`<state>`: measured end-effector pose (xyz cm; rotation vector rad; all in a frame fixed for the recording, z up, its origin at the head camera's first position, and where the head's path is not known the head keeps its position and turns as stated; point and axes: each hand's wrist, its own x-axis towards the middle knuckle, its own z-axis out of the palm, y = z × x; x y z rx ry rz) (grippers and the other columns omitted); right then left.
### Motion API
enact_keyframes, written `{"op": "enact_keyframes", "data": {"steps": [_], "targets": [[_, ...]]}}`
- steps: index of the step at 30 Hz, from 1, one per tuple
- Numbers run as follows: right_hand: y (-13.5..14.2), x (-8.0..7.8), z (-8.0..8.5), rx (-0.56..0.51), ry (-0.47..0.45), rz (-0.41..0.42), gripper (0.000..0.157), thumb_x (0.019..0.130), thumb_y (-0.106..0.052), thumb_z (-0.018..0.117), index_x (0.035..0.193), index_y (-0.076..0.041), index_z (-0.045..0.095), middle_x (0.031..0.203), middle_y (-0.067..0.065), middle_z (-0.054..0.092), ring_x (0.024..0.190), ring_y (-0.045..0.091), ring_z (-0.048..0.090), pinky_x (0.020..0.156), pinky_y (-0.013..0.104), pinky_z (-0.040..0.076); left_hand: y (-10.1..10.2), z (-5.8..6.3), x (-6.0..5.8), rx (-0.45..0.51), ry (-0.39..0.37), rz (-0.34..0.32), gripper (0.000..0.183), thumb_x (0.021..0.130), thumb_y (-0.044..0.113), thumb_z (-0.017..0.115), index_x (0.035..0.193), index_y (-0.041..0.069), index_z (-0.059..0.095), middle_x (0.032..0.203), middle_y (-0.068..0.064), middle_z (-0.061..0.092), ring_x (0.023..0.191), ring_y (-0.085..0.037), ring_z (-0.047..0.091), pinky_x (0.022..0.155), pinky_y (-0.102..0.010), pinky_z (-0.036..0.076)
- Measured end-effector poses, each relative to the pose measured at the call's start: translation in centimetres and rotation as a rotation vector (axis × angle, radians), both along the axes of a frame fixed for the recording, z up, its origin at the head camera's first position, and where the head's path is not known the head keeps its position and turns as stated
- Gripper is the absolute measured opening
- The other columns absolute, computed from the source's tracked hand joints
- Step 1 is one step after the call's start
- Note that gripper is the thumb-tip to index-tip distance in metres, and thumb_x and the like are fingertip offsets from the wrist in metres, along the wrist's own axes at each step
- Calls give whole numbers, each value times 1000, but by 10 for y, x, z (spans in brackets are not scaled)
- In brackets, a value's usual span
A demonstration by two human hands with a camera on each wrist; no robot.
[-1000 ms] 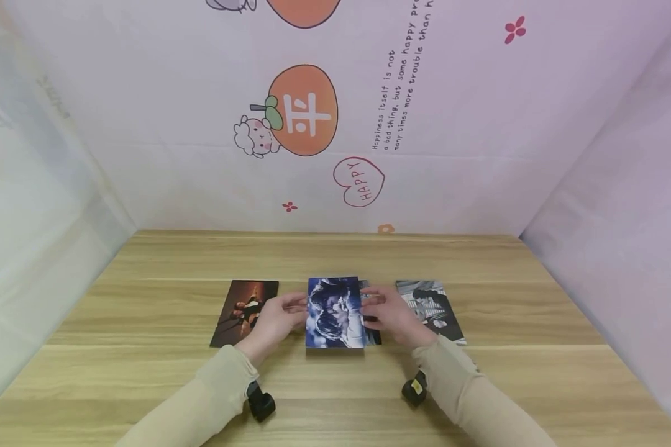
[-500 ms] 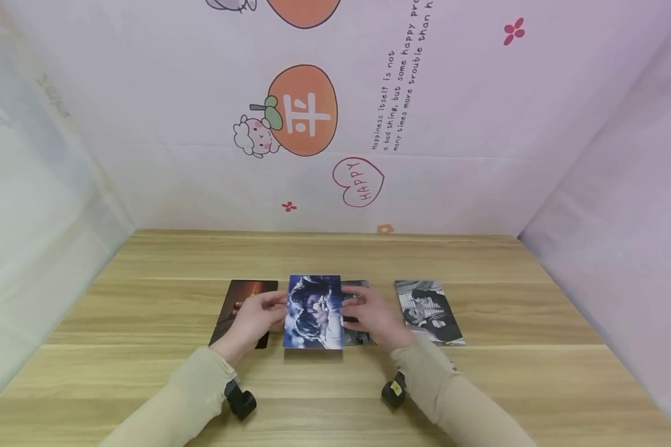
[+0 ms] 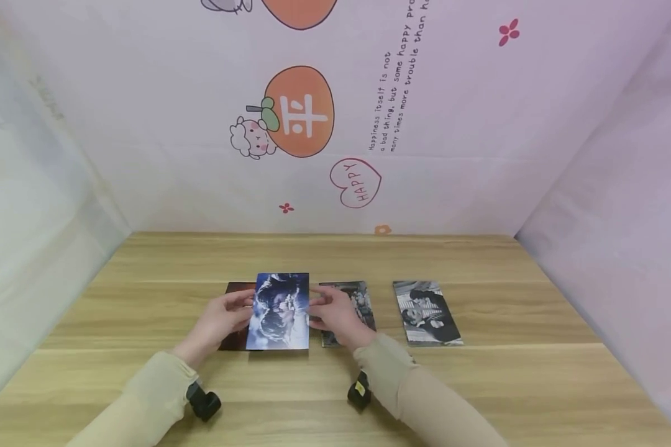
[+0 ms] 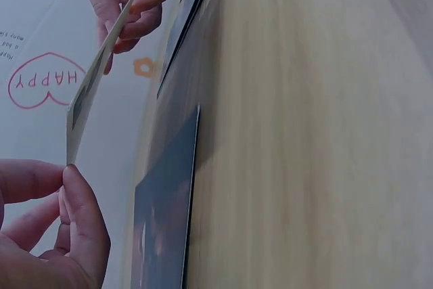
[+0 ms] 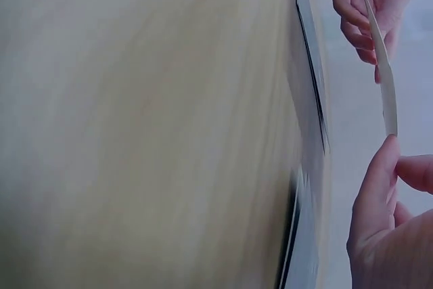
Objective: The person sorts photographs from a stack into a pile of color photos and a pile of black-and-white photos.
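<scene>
A blue-toned photo card (image 3: 281, 310) is held above the table by both hands, one at each side edge. My left hand (image 3: 217, 321) pinches its left edge between thumb and fingers, as the left wrist view shows with the thumb (image 4: 84, 211). At the opposite edge my right hand (image 3: 338, 313) pinches the card, seen edge-on (image 5: 387, 96) in the right wrist view. Beneath the held card lies a dark reddish photo card (image 3: 236, 340), mostly covered. A grey photo card (image 3: 363, 301) lies partly behind my right hand.
Farther right, a black-and-white photo card (image 3: 429, 313) lies flat on the wooden table (image 3: 514, 385). A printed cloth wall (image 3: 447, 124) stands along the table's back edge, with pale cloth on both sides. Black wrist cameras hang below both sleeves.
Both hands have carried the blue-toned card leftward, from over the grey card to over the dark reddish one. The grey card is now more exposed; the cards on the table stay put.
</scene>
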<state>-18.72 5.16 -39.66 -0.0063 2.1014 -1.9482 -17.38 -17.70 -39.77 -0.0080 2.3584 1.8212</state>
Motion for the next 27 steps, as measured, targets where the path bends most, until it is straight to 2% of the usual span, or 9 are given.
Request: {"op": "enact_keyframes", "data": {"steps": [9,16,20,27], "targets": [[-32,-4,-2,-9,-17,-5,53,86,7,59,136,-4,48,97,11,57,78,15,58,69,27,59,-26,3,2,-15,-9,-6,54,89,-4,56,138,-11,36,117,-20,53,90,-7,56,82,-17,54],[-54,-12,-6,-4,-50,-8,53,83,11,59,134,-3,51,90,8,58,76,14,58,67,26,59,-44,3,1,-115,6,-14,52,89,-3,55,137,-11,37,122,-25,52,91,-8,57,81,-17,54],[-63,-14,-11,2,-71,-30,51,83,11,60,132,-3,53,89,8,60,75,13,60,65,25,59,-53,1,-1,-140,10,-34,53,88,-3,55,136,-13,37,122,-29,51,91,-8,58,80,-19,54],[-73,-17,-16,20,-59,-10,52,82,12,60,133,1,51,89,10,61,78,15,62,67,25,59,-64,-4,-6,-176,-18,-32,53,87,-4,55,136,-13,37,122,-29,52,94,-11,59,84,-22,55]]}}
